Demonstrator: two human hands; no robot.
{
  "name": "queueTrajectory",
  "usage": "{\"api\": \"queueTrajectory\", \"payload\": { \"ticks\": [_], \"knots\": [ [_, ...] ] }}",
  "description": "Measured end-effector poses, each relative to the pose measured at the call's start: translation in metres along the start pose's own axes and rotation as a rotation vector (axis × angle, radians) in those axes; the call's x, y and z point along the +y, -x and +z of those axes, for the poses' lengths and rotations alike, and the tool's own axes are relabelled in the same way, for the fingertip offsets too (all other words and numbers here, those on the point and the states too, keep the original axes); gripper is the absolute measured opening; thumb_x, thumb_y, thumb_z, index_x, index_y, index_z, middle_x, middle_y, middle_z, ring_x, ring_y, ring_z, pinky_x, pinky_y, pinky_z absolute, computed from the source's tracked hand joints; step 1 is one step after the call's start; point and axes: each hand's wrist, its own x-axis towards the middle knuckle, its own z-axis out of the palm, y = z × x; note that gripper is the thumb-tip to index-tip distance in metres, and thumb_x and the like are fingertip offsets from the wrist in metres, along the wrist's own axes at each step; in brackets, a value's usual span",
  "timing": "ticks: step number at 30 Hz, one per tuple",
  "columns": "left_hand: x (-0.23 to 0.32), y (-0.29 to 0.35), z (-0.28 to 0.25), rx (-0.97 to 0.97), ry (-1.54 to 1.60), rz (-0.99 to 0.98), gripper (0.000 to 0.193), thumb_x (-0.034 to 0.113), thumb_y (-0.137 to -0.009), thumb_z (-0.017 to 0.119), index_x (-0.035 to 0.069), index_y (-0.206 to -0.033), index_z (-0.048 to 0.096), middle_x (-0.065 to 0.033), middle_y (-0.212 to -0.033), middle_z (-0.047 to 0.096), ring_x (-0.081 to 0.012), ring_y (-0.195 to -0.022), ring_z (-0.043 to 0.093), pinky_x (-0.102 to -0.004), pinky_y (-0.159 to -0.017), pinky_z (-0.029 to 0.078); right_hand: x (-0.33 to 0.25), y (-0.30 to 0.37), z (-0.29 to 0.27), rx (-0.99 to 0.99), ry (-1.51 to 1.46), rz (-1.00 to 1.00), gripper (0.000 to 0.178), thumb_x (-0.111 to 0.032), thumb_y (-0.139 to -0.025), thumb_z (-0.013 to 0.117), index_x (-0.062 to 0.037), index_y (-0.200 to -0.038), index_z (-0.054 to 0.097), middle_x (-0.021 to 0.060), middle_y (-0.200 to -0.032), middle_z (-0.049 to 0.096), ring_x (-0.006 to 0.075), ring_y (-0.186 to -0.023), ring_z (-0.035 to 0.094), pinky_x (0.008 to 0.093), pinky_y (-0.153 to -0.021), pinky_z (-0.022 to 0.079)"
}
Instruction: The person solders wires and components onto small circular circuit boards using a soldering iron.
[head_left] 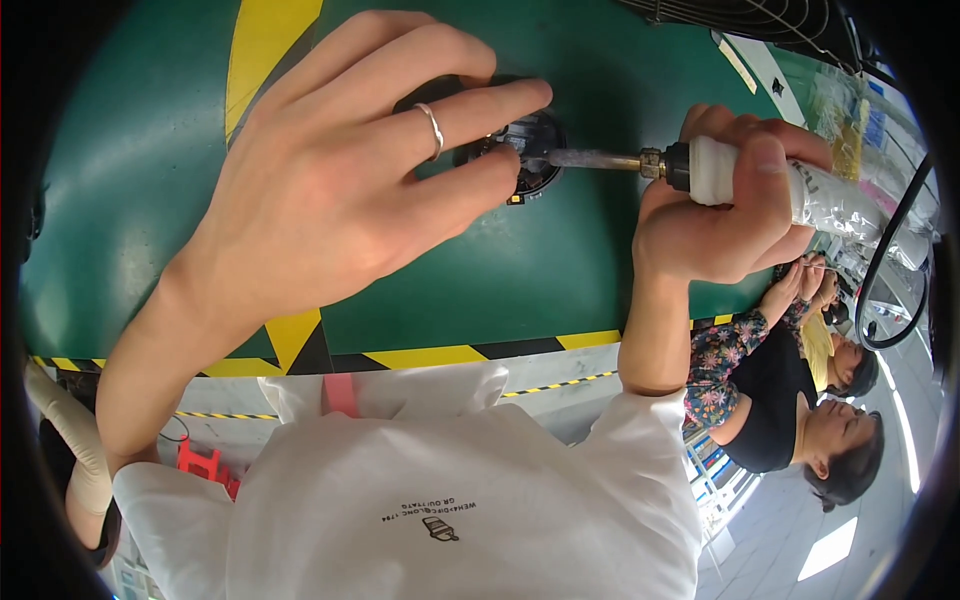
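My left hand (330, 185) lies over a small round black part (545, 132) on the green mat, with its bent fingers gripping the rim. The fingers cover much of the part, and a small yellowish piece shows at its near edge. My right hand (730, 205) is wrapped around the handle of a soldering iron (610, 160), which has a white collar and a clear-wrapped grip. The iron points left, and its tip reaches into the round part beside my left fingertips. Whether the tip touches anything inside is too small to tell.
Yellow-and-black tape (425, 356) edges the green table (130, 200). A dark wire guard (755, 22) stands at the far right, near clear plastic bags (850, 110). A black cable (890, 250) loops at the right. Co-workers (770, 420) sit on the right; another person's arm (75, 440) shows at left.
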Motion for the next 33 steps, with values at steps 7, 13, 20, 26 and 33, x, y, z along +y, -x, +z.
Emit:
{"api": "queueTrajectory", "payload": {
  "ticks": [7, 13, 20, 26, 33],
  "knots": [
    [0.0, 0.001, 0.0, 0.006, 0.017, -0.018, 0.027, 0.013, -0.054, 0.073, 0.001, -0.075, 0.062, -0.0104, -0.104, 0.065, -0.0295, -0.088, 0.056, -0.0407, -0.073, 0.048, -0.001, -0.002, 0.007, 0.152, -0.004, 0.017, 0.012, -0.01, -0.074, 0.053, 0.0013, -0.079, 0.052, 0.0107, -0.057, 0.049, 0.0216, -0.044, 0.049, 0.0332, -0.044, 0.04],
    [0.0, 0.002, 0.001, 0.011, 0.027, -0.029, 0.028, 0.013, -0.052, 0.073, 0.001, -0.075, 0.062, -0.0105, -0.104, 0.065, -0.0292, -0.088, 0.056, -0.0399, -0.072, 0.048, 0.002, -0.003, -0.001, 0.05, 0.001, 0.016, 0.013, -0.01, -0.075, 0.054, 0.0019, -0.079, 0.053, 0.012, -0.062, 0.053, 0.023, -0.046, 0.053, 0.0336, -0.046, 0.045],
    [0.001, 0.003, 0.002, 0.02, 0.034, -0.03, 0.028, 0.013, -0.051, 0.073, 0.001, -0.075, 0.062, -0.0104, -0.105, 0.065, -0.029, -0.088, 0.056, -0.0398, -0.071, 0.048, 0.0, -0.002, 0.001, 0.05, 0.008, 0.021, 0.013, -0.011, -0.076, 0.054, 0.002, -0.079, 0.053, 0.0124, -0.064, 0.054, 0.0239, -0.048, 0.056, 0.0357, -0.049, 0.049],
    [0.001, 0.004, 0.002, -0.002, 0.045, -0.043, 0.029, 0.012, -0.051, 0.073, 0.001, -0.075, 0.062, -0.01, -0.105, 0.066, -0.0287, -0.088, 0.056, -0.039, -0.07, 0.047, 0.001, 0.0, 0.014, 0.165, -0.079, -0.005, 0.019, -0.008, -0.072, 0.061, 0.0077, -0.075, 0.05, 0.0116, -0.059, 0.052, 0.0141, -0.047, 0.047, 0.0266, -0.045, 0.041],
    [-0.001, 0.005, 0.002, 0.01, 0.07, -0.047, 0.03, 0.011, -0.051, 0.074, 0.001, -0.076, 0.062, -0.0096, -0.105, 0.066, -0.0285, -0.088, 0.056, -0.038, -0.071, 0.047, 0.002, -0.002, -0.002, 0.036, 0.011, -0.001, 0.015, -0.009, -0.074, 0.057, 0.005, -0.077, 0.052, 0.0114, -0.059, 0.052, 0.0183, -0.046, 0.05, 0.0306, -0.046, 0.043]
  ]
}}
